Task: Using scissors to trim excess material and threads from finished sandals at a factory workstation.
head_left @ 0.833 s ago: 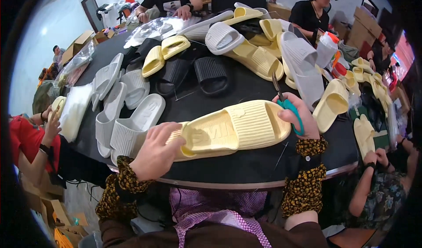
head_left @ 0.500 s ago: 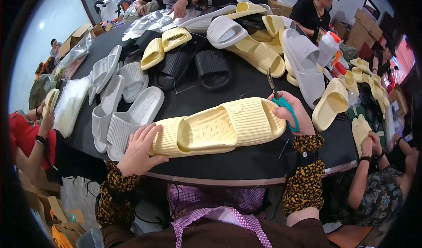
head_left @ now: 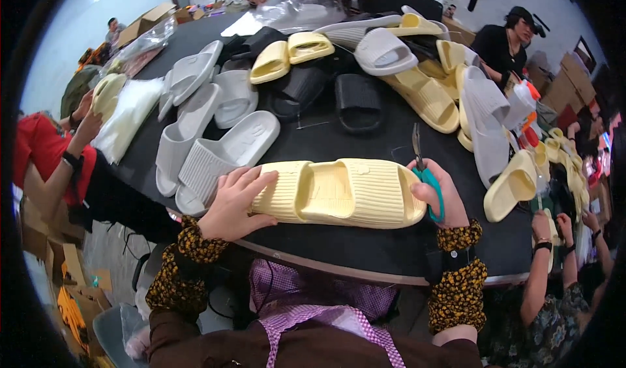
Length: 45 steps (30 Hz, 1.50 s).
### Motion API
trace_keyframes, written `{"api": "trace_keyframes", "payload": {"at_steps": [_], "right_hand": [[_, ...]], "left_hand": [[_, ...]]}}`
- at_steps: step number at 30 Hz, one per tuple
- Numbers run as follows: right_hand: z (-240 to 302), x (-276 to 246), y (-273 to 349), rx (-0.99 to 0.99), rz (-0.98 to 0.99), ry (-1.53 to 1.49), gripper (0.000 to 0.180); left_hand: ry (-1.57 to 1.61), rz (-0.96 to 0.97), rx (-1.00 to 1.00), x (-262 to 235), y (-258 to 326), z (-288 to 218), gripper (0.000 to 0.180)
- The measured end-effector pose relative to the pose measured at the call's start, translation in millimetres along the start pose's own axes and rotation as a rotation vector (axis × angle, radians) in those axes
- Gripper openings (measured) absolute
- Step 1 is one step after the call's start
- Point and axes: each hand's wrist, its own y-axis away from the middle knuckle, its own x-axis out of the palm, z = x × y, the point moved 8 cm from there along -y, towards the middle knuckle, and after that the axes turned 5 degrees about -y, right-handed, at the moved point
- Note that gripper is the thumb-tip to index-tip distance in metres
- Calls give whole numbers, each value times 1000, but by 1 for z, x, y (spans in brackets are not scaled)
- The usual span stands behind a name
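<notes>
Some tabletop [head_left: 339, 244] between in-hand slippers [head_left: 332, 192] and edge [head_left: 339, 270]

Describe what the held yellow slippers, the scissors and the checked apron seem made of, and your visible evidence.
Yellow slippers: probably matte moulded foam or rubber; ribbed straps show no stitching.
Scissors: blades look metal, thin with a greyish sheen; teal handles look like plastic, evenly coloured.
Apron: probably matte cloth, since it drapes and creases; the fibre can't be told.
</notes>
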Motion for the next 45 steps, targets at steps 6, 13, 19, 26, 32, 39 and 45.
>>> {"api": "trace_keyframes", "payload": {"at_steps": [6, 13, 19, 26, 32, 39, 45], "right_hand": [[-6, -2, -3, 21, -10, 7, 33], [-5, 0, -1, 26, -40, -77, 36], [5, 0, 1, -18, -85, -155, 36], [24, -35, 7, -200, -166, -174, 40], [41, -46, 28, -456, -236, -120, 80], [10, -86, 57, -528, -560, -545, 33], [25, -129, 98, -702, -840, -8, 25]], "left_hand": [[-30, -33, -2, -4, 3, -4, 76], [126, -123, -91, -37, 14, 39, 60], [-457, -79, -290, -76, 26, 100, 58], [-386, 438, -402, -57, -13, 111, 66], [-201, 217, -336, -47, -20, 151, 51], [97, 213, -306, -24, -52, 79, 32], [622, 153, -226, -6, -139, -15, 28]]}}
